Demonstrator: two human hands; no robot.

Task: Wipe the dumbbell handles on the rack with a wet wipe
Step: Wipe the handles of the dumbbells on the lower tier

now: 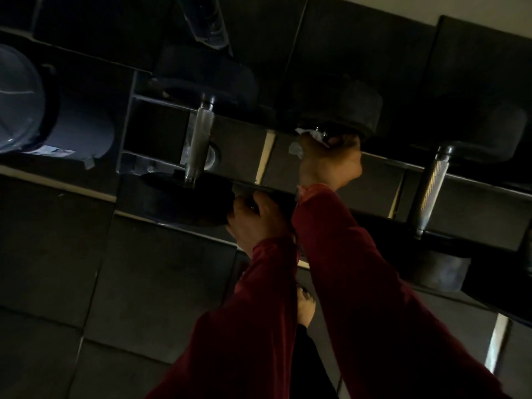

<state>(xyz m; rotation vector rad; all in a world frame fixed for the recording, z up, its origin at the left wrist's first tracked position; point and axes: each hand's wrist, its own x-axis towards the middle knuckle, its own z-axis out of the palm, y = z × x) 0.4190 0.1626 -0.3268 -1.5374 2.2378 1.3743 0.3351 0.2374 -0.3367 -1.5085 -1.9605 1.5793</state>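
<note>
Three dumbbells (198, 133) side by side on rack (374, 180), right hand (331, 159) on middle one

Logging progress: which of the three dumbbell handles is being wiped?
The middle handle, gripped by the right hand through the wet wipe; both neighbouring handles are bare.

You see dim room: dark square floor tiles (72, 254) below pale wall (431, 7); bin (17, 99) stands on tiles.
</note>
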